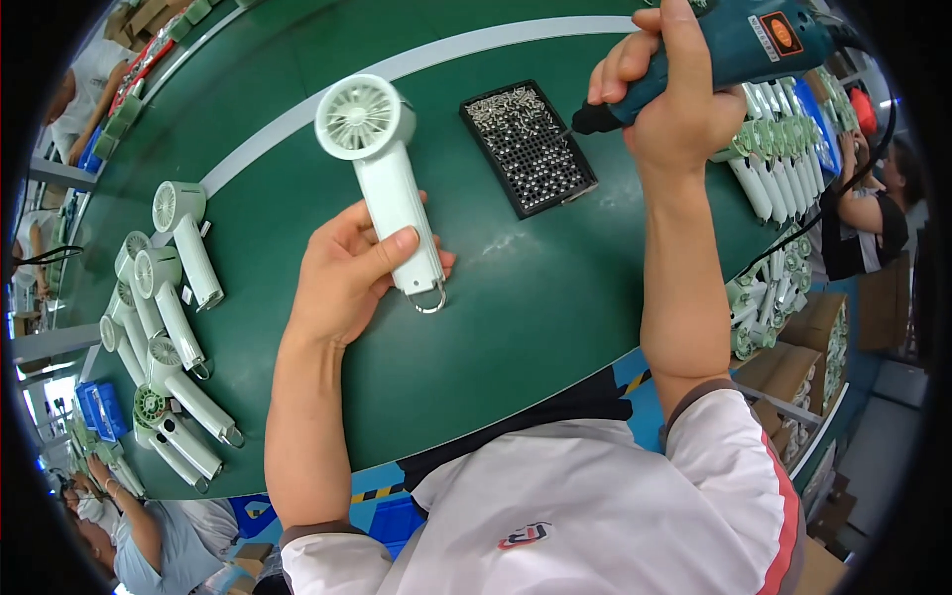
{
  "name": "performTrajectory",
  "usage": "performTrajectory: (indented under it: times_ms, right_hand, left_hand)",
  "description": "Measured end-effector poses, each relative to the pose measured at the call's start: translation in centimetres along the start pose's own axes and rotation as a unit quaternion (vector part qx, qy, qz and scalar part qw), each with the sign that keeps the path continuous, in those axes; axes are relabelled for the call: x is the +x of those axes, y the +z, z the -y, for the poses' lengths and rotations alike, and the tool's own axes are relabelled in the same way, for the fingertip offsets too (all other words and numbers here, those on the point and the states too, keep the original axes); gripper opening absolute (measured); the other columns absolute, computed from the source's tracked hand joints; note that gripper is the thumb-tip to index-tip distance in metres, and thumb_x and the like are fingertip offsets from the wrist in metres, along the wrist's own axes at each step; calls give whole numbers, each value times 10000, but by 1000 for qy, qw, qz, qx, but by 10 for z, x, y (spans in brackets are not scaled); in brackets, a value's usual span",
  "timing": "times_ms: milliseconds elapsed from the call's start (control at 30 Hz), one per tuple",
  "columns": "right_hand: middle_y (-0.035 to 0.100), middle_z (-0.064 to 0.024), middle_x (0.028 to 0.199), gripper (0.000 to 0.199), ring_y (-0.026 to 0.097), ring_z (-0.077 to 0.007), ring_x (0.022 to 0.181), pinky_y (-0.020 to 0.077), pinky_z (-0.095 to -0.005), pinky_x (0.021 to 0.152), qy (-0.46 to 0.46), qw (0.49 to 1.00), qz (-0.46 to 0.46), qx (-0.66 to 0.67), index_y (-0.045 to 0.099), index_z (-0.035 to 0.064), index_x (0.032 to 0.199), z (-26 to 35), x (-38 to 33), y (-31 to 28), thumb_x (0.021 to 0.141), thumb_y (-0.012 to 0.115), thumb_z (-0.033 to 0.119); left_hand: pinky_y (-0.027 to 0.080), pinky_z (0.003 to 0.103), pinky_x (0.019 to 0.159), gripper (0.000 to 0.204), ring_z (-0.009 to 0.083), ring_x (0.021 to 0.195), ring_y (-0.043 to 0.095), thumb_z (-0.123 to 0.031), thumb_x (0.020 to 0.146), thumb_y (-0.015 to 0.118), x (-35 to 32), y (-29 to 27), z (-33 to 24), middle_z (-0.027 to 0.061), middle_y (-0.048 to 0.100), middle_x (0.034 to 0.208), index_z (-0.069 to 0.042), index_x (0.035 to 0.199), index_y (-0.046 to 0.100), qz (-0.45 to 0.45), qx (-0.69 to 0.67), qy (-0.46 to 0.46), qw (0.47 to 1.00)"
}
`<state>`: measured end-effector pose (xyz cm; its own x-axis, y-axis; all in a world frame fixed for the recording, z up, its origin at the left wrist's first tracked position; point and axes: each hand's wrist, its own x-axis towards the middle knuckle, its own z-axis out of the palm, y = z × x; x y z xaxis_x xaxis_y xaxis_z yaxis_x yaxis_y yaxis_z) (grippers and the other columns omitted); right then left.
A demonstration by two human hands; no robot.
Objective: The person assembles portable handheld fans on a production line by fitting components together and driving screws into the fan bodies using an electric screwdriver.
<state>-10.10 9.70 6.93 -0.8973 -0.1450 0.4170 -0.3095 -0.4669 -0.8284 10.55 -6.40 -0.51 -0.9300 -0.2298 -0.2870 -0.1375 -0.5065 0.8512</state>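
My left hand [342,263] is wrapped round the handle of a pale green handheld fan [397,193], its round grille facing up and a metal ring at the handle's lower end. In my right hand [684,109] is a dark teal electric screwdriver [729,50], gripped by its body. The tool's thin bit points left, at the edge of a black screw tray [545,183]. Small silver screws lie heaped at the tray's far end, and others stand in rows of holes. Whether the bit touches a screw I cannot tell.
Several more fans [183,317] lie grouped on the green table [516,327] at the left. Stacked fan parts [778,164] stand at the right, by the screwdriver's black cable [873,149]. Cardboard boxes [808,342] are beyond the right edge. Other people work at both sides.
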Motion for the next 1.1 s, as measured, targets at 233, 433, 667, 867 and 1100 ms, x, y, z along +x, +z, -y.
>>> performTrajectory:
  times_ms: [233,433,667,867,1100]
  right_hand:
    - [559,-69,586,291,560,-179,433,492,-327,427,23,1000,0,-5,617,-71,939,-17,-8,12,1041,636,201]
    - [580,-72,586,275,566,-169,434,477,-305,433,-18,999,31,-29,626,-78,940,-26,-6,10,1043,633,177]
    - [584,-70,589,281,569,-167,434,470,-299,434,-13,999,30,-29,629,-77,934,-31,-4,11,1038,645,184]
    - [583,-66,591,283,567,-159,438,468,-291,434,-7,999,34,-34,632,-68,925,-34,-5,11,1030,662,193]
    - [583,-65,589,278,563,-157,438,470,-292,431,-7,999,32,-39,634,-56,920,-35,-5,11,1025,671,198]
  left_hand:
    - [640,381,757,371,306,919,773,-125,959,746,0,9,9,190,748,1013,94,1222,603,-87,48,-24,995]
    - [643,361,735,281,288,918,773,-126,966,738,1,12,5,190,745,1001,68,1126,613,-114,46,-3,992]
    - [638,343,721,294,272,905,773,-141,968,740,2,11,7,177,747,993,62,1135,608,-108,59,-5,992]
    - [630,329,712,298,259,899,772,-146,969,738,2,12,6,170,748,989,60,1141,609,-110,66,-6,992]
    - [627,332,717,315,256,895,771,-155,967,739,2,13,6,168,748,993,61,1153,604,-111,72,-9,991]
